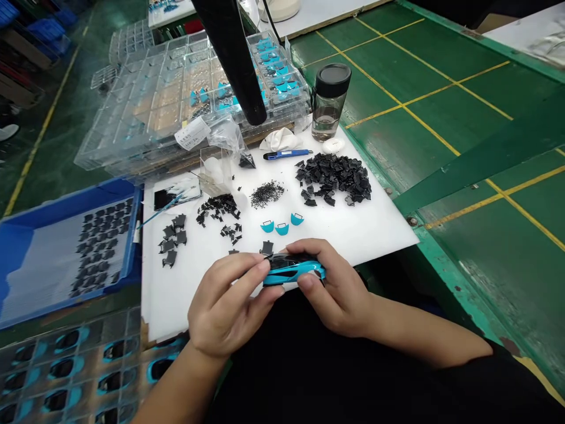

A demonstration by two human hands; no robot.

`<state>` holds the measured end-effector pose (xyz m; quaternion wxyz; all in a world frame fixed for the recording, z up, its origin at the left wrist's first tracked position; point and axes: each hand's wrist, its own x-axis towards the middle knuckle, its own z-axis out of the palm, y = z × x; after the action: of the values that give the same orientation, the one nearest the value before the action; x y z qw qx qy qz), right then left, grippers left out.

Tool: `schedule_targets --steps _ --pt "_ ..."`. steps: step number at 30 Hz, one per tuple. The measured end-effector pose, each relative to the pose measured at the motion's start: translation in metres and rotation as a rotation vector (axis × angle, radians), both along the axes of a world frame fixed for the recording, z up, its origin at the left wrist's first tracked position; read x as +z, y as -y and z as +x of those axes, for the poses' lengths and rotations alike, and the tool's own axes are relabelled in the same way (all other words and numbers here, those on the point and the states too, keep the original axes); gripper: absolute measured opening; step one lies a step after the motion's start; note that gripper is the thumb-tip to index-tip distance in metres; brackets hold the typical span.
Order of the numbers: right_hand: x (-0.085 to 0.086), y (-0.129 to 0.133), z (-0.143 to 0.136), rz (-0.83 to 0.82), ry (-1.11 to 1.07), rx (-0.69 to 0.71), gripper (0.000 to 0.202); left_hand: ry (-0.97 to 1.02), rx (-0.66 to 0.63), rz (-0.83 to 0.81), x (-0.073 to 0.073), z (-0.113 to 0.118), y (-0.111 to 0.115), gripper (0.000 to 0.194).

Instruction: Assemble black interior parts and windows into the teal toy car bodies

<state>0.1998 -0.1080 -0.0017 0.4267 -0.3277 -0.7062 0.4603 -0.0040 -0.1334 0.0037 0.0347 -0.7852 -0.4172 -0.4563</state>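
Between both hands is a blue and black toy car body [289, 272], raised just over the near edge of the white work board [198, 294]. My left hand [232, 300] pinches one end of it with thumb and fingers. The other end is gripped by my right hand [333, 288], its thumb on the near side. Just beyond the car lies a black plastic part [267, 247], and three small blue pieces [281, 228] with black frames sit farther out. The undersides of the fingers are partly hidden.
Black part piles [335, 176], tiny pins [267, 193] and a blue knife [286, 154] lie on the board. A tumbler [330, 103] stands behind. Stacked clear trays [163, 94] fill the back left; a blue bin [48, 294] and car-body trays [92, 330] are left.
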Motion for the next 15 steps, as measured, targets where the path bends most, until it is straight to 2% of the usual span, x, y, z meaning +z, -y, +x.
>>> schedule_targets --steps 5,8,11,15 --pt "0.0 -0.001 -0.001 0.112 -0.017 0.02 0.035 -0.072 0.023 0.062 -0.002 -0.003 0.004 0.05" --pt "0.0 -0.002 -0.002 0.127 -0.02 0.02 0.035 -0.026 0.011 0.046 0.0 -0.002 0.005 0.054" --pt "0.0 -0.001 -0.002 0.087 -0.026 0.018 0.034 0.038 0.02 0.002 0.001 0.001 0.004 0.054" --pt "0.001 0.0 -0.003 -0.021 -0.044 0.022 0.031 0.087 0.117 -0.017 0.0 0.009 0.004 0.039"
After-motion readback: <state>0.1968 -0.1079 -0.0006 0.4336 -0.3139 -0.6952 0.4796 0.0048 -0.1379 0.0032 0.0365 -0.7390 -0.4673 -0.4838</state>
